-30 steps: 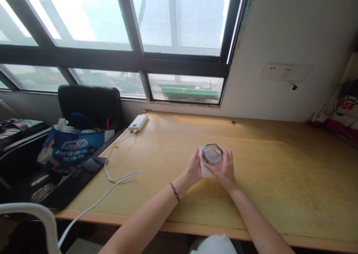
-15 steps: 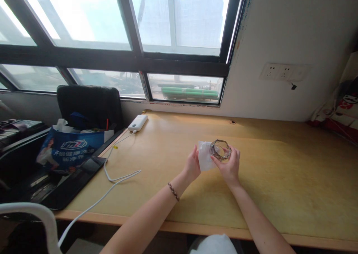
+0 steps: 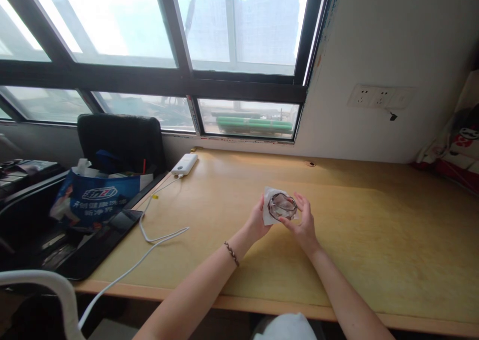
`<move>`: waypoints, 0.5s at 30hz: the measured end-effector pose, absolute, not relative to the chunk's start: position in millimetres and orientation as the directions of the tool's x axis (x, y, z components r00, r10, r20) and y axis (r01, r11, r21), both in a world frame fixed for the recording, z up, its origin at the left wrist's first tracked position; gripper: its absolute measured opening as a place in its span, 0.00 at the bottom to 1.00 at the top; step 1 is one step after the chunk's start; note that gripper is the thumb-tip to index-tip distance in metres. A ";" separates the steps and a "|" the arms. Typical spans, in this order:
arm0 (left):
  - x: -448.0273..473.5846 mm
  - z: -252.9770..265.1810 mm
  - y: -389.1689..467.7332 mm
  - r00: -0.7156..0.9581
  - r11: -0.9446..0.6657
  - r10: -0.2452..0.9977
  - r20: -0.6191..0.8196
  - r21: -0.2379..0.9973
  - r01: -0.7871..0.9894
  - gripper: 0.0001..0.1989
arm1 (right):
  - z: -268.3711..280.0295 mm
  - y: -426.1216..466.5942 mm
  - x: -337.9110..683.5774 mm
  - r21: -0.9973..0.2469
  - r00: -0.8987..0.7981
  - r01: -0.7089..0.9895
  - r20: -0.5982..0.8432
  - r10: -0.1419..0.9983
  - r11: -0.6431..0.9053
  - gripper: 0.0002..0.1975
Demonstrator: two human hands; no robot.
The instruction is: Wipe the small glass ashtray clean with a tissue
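Observation:
Over the middle of the table, a clear glass cup (image 3: pixel 283 207) with a dark, faceted rim is tipped so its opening faces me. Behind it lies a thin white tissue (image 3: pixel 267 214), which my left hand (image 3: pixel 258 222) holds from the left side; most of that hand's fingers are hidden behind the tissue and glass. My right hand (image 3: pixel 305 225) grips the cup's right side, thumb at the lower rim and fingers at the upper right. A braided bracelet (image 3: pixel 231 253) is on my left wrist.
A white power bank (image 3: pixel 184 164) with a white cable (image 3: pixel 164 239) lies at the table's left edge. Beyond that edge are a blue bag (image 3: pixel 101 200) and a black chair (image 3: pixel 121 140). Wall sockets (image 3: pixel 381 96) are at the back right.
My right hand has brought the glass cup left, onto the tissue in my left hand, and its opening has turned more toward me. My left hand has hardly moved.

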State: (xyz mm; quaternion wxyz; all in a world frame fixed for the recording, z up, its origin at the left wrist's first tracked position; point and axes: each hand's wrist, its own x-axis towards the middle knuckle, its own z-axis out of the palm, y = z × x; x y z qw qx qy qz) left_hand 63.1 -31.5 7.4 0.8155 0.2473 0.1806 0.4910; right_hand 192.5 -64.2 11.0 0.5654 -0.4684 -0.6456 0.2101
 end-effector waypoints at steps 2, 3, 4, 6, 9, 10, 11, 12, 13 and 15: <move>63.6 3.1 -30.2 0.455 0.417 0.887 -0.084 0.570 -0.708 0.18 | 7.1 -60.4 194.8 -0.839 0.047 0.300 0.489 0.871 0.454 0.34; 64.2 0.6 -29.7 0.455 0.428 0.885 -0.102 0.563 -0.707 0.16 | 5.6 -58.8 195.7 -0.849 0.017 0.278 0.472 0.881 0.450 0.31; 64.9 -1.7 -29.3 0.460 0.440 0.881 -0.113 0.552 -0.708 0.14 | 4.5 -57.5 196.5 -0.853 -0.013 0.268 0.461 0.887 0.447 0.29; 66.3 -4.7 -29.6 0.487 0.468 0.867 -0.108 0.512 -0.720 0.13 | 2.8 -55.2 198.2 -0.851 -0.054 0.286 0.445 0.894 0.440 0.25; 67.5 -3.9 -32.7 0.565 0.537 0.822 -0.070 0.426 -0.728 0.15 | -0.1 -52.4 200.9 -0.833 -0.051 0.357 0.434 0.899 0.422 0.24; 67.5 -2.7 -34.2 0.590 0.562 0.805 -0.065 0.404 -0.722 0.15 | -1.6 -51.5 201.6 -0.829 -0.041 0.370 0.436 0.899 0.419 0.24; 67.3 -1.3 -35.8 0.608 0.581 0.791 -0.065 0.389 -0.714 0.16 | -3.3 -50.8 202.0 -0.827 -0.027 0.378 0.440 0.897 0.417 0.24; 67.2 0.0 -37.2 0.619 0.594 0.783 -0.069 0.380 -0.709 0.16 | -5.1 -50.2 201.9 -0.825 -0.008 0.386 0.444 0.896 0.413 0.23; 67.1 1.0 -38.4 0.616 0.594 0.785 -0.074 0.376 -0.711 0.16 | -6.9 -49.8 201.4 -0.825 0.017 0.395 0.447 0.894 0.405 0.23; 67.4 2.0 -39.8 0.571 0.554 0.817 -0.076 0.376 -0.743 0.17 | -9.3 -49.7 199.4 -0.818 0.075 0.425 0.457 0.886 0.387 0.23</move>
